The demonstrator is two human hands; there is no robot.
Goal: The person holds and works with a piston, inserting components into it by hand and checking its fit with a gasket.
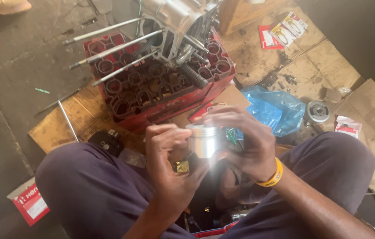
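While the engine case (176,26) rests on the red crate (161,88) at 12 o'clock, left hand (170,163) and right hand (242,141) together clasp the piston (203,140), not yet fitted.

1. Ahead of hands: red crate (161,95) with engine case (176,22) on top blocks forward reach; long studs (116,48) stick out to the left.
2. Left of crate: bare concrete floor (15,75), open, only a thin rod (68,120) on the cardboard (59,126).
3. Right: blue plastic bag (276,108), round metal part (318,111), small packets (346,126) clutter the cardboard.
4. Both knees (86,177) hem in the sides; tight gap between them, cluttered with small parts.
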